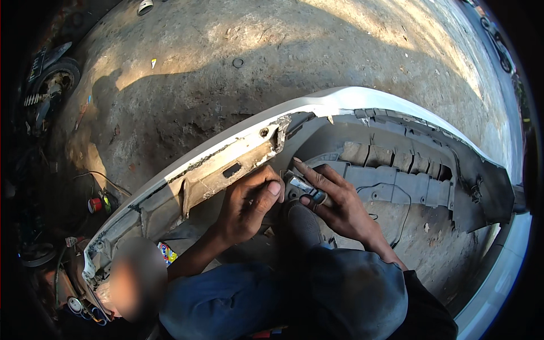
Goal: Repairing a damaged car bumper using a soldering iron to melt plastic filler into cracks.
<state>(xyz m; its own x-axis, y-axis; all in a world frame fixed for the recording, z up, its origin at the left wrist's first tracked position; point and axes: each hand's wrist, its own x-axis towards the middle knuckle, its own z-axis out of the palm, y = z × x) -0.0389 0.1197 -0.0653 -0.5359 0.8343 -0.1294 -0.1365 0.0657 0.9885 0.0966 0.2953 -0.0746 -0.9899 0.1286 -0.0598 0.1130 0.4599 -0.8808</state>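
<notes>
Printed packet [167, 253] beside left forearm [198, 253]

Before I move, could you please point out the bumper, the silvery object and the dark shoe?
Bumper [331, 102]: head view, on its white outer edge.
Silvery object [302, 185]: head view, on its shiny face.
Dark shoe [304, 222]: head view, on its upper.

Ground [317, 51]: sunlit at top, shade nr me.
Bumper [351, 101]: white glare.
Lower L: blurred patch [136, 280].
Pic edges: black, fisheye-bent.
</notes>
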